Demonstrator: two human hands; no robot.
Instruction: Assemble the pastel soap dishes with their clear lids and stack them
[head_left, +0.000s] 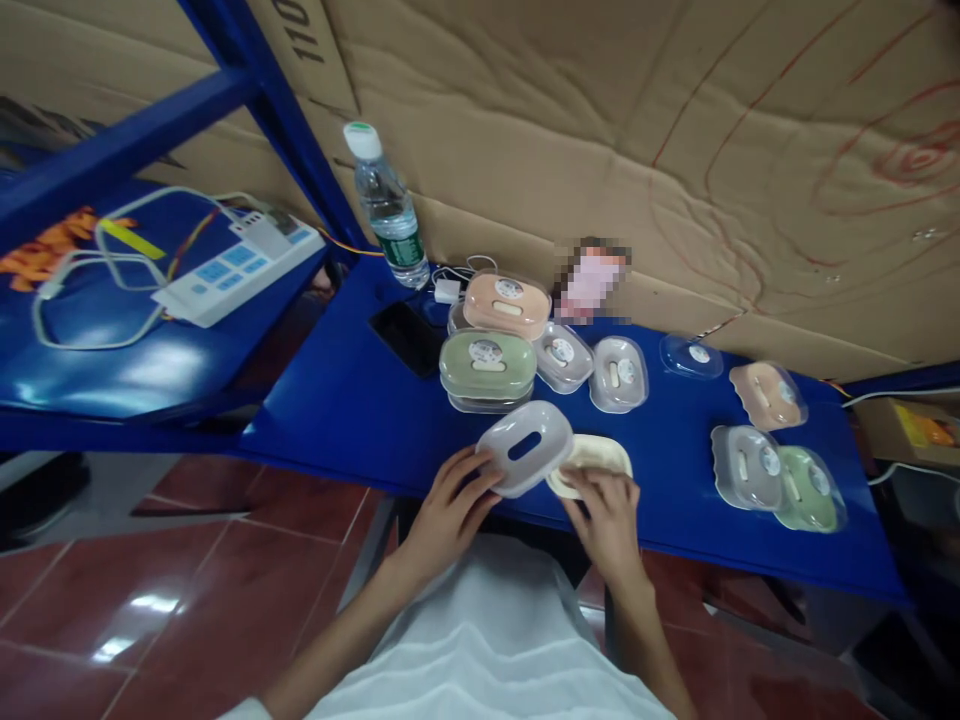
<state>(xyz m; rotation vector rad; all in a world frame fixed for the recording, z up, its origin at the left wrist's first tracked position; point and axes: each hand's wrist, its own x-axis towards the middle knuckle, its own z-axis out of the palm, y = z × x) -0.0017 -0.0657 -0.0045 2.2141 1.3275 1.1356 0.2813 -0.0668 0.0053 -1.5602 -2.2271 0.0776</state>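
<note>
Between the thumb and fingers of my left hand [456,500] is the left edge of a grey oval tray [544,420] with a slot in its middle. My right hand [606,510] has its fingers on a cream oval dish [611,455] at the table's front edge, and the grey tray's right end is beside that dish. Just behind the grey tray sits a green lidded box [487,362] on a stack. A peach lidded box [507,304] is behind it, with a grey box [563,356] and another grey box [619,373] to the right.
On the blue table [360,410] are a black phone [409,335] and a water bottle [391,215]. To the right lie a clear lid [691,356], a peach box [769,395], a grey box [746,467] and a green box [810,488]. A power strip [238,270] is at left.
</note>
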